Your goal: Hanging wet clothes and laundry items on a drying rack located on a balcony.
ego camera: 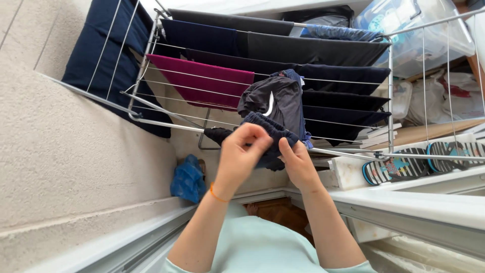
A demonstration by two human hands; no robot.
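Beige wall and floor frame one drying rack [151, 123] — both hands, left hand [241, 154] and right hand [298, 163], pinch one dark garment [275, 108]; two striped sandals [404, 164] lie nearby.

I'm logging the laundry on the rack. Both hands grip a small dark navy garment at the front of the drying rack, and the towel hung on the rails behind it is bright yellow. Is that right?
Not quite. The towel is magenta, not yellow, as the head view shows. The rest holds: the left hand and right hand grip the dark navy garment at the front of the drying rack.

Left grip [241, 151], right grip [298, 163] pinched closed
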